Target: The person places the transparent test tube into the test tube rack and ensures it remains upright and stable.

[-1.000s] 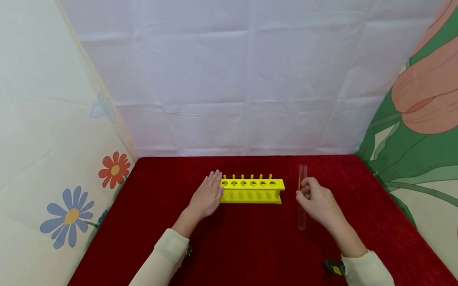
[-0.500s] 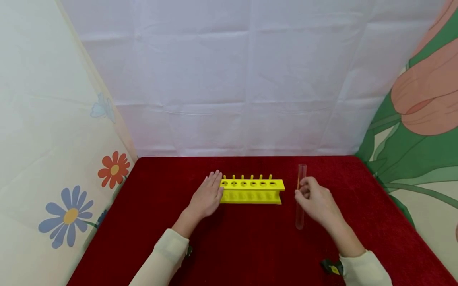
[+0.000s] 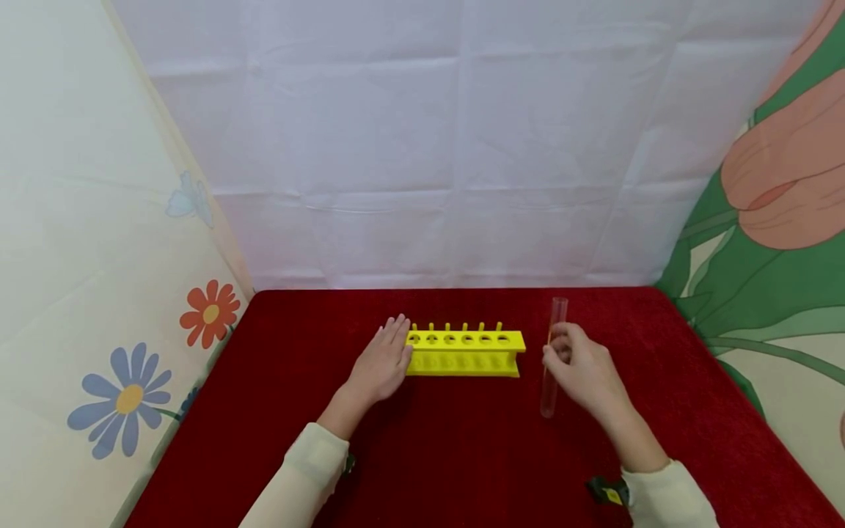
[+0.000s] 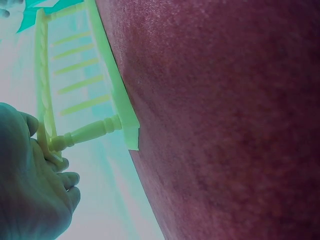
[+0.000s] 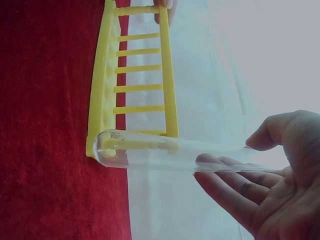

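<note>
A yellow test tube rack (image 3: 462, 353) with a row of round holes stands on the red-covered table. My left hand (image 3: 381, 361) rests on its left end, fingers straight and together in the head view. Thumb and fingertips lie about the end of the top plate in the left wrist view. To the right of the rack, my right hand (image 3: 587, 369) pinches a clear glass test tube (image 3: 548, 396) between thumb and fingers. The tube leans slightly, rounded bottom down, apart from the rack. The right wrist view shows the tube's rounded end (image 5: 107, 149) crossing in front of the rack.
Several short yellow pegs (image 3: 465, 325) rise along the rack's back edge. Red cloth (image 3: 462, 455) covers the table. A white sheet (image 3: 455, 147) hangs behind it, with flowered panels on both sides (image 3: 132, 400).
The right hand has shifted slightly left, raising the test tube a little and tilting its bottom leftward. Left hand and rack have stayed put.
</note>
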Demonstrator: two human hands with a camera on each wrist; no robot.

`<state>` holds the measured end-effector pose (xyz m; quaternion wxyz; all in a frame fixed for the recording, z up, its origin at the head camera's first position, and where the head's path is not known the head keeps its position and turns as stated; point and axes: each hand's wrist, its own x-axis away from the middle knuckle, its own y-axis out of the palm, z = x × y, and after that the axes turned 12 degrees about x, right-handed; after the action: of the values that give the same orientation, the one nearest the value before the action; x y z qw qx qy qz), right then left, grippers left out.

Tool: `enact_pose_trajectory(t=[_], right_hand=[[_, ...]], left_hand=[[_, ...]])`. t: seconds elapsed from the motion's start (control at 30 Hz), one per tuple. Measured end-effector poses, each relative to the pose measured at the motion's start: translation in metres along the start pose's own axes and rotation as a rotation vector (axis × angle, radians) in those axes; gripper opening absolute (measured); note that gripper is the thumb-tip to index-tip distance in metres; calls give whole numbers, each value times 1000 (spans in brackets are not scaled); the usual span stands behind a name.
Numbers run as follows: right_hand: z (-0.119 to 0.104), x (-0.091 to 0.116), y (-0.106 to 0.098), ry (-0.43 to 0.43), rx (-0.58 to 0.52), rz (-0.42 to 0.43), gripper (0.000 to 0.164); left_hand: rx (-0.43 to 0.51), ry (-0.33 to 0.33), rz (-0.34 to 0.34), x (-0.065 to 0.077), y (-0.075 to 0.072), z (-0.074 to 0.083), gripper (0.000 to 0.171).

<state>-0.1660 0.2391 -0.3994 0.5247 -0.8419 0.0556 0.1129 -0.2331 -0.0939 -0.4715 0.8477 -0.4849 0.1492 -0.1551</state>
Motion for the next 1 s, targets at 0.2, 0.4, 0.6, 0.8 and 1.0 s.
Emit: enact_pose_trajectory(t=[0.2, 0.4, 0.6, 0.8, 1.0], right_hand=[[2, -3, 2, 25, -109, -11, 32], [1, -5, 4, 40, -223, -28, 29], [-3, -6, 4, 66, -274, -45, 30], [-8, -7, 4, 72, -280, -42, 28], [-7, -7, 4, 58, -287, -32, 27]], left_hand=[[7, -3, 6, 0, 0, 0, 58], [11, 1, 12, -1, 1, -1, 57], [10, 4, 13, 0, 1, -1, 57], [11, 1, 13, 0, 1, -1, 57], [5, -6, 6, 0, 0, 0, 57]])
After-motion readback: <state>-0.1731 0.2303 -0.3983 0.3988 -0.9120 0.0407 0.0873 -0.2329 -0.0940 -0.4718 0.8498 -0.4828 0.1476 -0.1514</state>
